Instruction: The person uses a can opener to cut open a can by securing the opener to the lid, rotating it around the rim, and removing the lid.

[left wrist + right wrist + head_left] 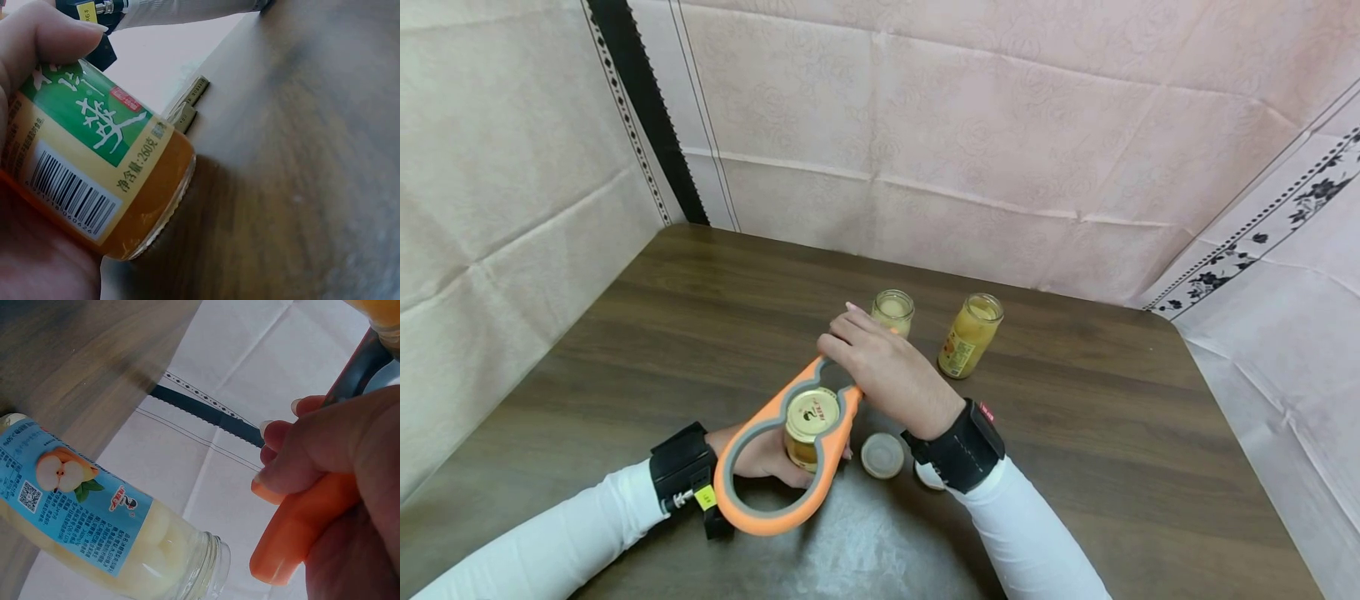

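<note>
My left hand (763, 457) holds a glass jar (87, 150) with a green-and-yellow label and amber contents; a barcode faces the left wrist camera. Its gold lid (812, 412) is on, seen through the middle opening of an orange and grey jar opener (767, 527). My right hand (887, 367) grips the opener's narrow end, whose orange handle (306, 531) shows in the right wrist view. Whether the opener's grey lining touches the lid, I cannot tell. Past the right hand stands a lidless jar (893, 308) with pale contents and a blue fruit label.
Another lidless jar (970, 337), with yellow contents, stands on the brown wooden table (1075, 400) to the right. One loose lid (882, 456) lies below my right hand; a second lid (928, 476) is partly hidden by the right wrist strap. Pale cloth (1000, 125) hangs behind the table.
</note>
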{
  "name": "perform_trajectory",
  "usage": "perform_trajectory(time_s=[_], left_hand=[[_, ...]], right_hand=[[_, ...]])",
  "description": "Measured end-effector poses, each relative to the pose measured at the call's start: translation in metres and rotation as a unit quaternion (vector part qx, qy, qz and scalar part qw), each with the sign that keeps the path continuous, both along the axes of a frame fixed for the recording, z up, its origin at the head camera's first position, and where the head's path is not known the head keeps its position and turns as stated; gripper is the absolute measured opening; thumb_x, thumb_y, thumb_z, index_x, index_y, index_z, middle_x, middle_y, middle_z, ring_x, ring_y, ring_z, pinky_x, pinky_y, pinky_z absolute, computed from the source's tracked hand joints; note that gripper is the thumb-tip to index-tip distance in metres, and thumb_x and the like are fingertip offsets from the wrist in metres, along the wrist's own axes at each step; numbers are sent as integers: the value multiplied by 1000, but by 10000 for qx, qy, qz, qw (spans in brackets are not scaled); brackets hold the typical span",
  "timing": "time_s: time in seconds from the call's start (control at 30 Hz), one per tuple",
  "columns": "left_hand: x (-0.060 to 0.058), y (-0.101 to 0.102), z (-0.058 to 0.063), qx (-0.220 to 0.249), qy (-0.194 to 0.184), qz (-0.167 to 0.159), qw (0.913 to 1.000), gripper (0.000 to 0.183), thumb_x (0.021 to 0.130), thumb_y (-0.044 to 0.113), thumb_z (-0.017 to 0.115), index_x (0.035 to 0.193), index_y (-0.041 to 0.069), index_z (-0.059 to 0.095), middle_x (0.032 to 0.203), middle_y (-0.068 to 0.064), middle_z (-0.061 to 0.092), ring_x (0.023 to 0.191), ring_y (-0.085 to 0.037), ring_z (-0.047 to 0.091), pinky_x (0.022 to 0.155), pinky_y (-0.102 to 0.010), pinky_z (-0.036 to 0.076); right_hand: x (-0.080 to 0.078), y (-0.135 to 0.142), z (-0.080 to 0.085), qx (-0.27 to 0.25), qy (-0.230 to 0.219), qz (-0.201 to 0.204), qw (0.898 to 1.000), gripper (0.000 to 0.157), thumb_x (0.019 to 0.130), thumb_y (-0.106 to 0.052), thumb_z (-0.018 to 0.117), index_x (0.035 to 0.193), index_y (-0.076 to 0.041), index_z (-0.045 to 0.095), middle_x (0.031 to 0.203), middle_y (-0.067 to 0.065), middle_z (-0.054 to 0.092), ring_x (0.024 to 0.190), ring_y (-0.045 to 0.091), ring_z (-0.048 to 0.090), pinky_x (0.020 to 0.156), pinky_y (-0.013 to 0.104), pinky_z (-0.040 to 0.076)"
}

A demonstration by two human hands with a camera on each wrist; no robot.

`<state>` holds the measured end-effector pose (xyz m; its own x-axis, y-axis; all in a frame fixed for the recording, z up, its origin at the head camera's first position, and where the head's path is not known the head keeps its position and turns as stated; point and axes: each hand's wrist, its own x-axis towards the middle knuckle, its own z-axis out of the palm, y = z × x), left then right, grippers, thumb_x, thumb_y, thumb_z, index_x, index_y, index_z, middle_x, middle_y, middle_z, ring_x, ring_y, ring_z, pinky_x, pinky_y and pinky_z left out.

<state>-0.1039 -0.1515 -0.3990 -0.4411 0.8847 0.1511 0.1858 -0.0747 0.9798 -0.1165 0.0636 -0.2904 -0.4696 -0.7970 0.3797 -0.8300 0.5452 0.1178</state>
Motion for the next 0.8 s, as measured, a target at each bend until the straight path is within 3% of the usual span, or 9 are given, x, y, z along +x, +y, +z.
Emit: perform_trajectory(time_s=[0.13,0.3,0.47,0.57,0.7,0.8], left_hand=[[-1,0,-1,54,141,-64,9999,43,95,8,69,131,-11,52,124,-16,65,114,-7,60,103,-24,46],[-1,-2,-2,129,-115,-242,9996,46,96,10,67,133,-13,50,126,-20,64,114,-14,62,104,-27,47],[-1,-1,-3,245,-431,-286,9984,49,95,11,68,132,-14,48,125,-7,66,115,-22,62,103,-28,49],[0,0,-2,293,-484,-283,9980,47,95,8,69,130,-15,48,123,-15,65,113,-24,62,101,-28,50],[0,2,-2,294,-74,-266,9992,42,94,3,68,129,-12,50,121,-28,61,110,-27,60,100,-30,50],[-1,2,-3,347,278,-314,9985,40,95,8,69,129,-4,53,123,-14,64,112,-18,60,101,-28,47]], right_hand=[[-1,0,0,-8,-71,19,10000,43,81,19,67,111,-12,63,108,0,60,116,15,57,127,29,21],[-1,1,0,-163,-220,63,9996,43,81,20,67,111,-11,63,109,0,60,117,15,57,126,28,22],[-2,1,0,-223,-220,67,9995,42,80,18,69,109,-12,63,108,0,60,116,15,57,126,29,23],[-1,2,0,-267,-262,53,9993,44,78,16,73,110,-12,63,108,0,60,116,15,58,126,28,22],[0,4,0,-351,-346,49,9988,43,77,11,76,111,-12,64,107,0,61,115,16,58,126,29,23],[1,6,0,-397,-400,22,9984,39,79,6,78,110,-12,64,106,0,60,114,16,59,126,30,25]])
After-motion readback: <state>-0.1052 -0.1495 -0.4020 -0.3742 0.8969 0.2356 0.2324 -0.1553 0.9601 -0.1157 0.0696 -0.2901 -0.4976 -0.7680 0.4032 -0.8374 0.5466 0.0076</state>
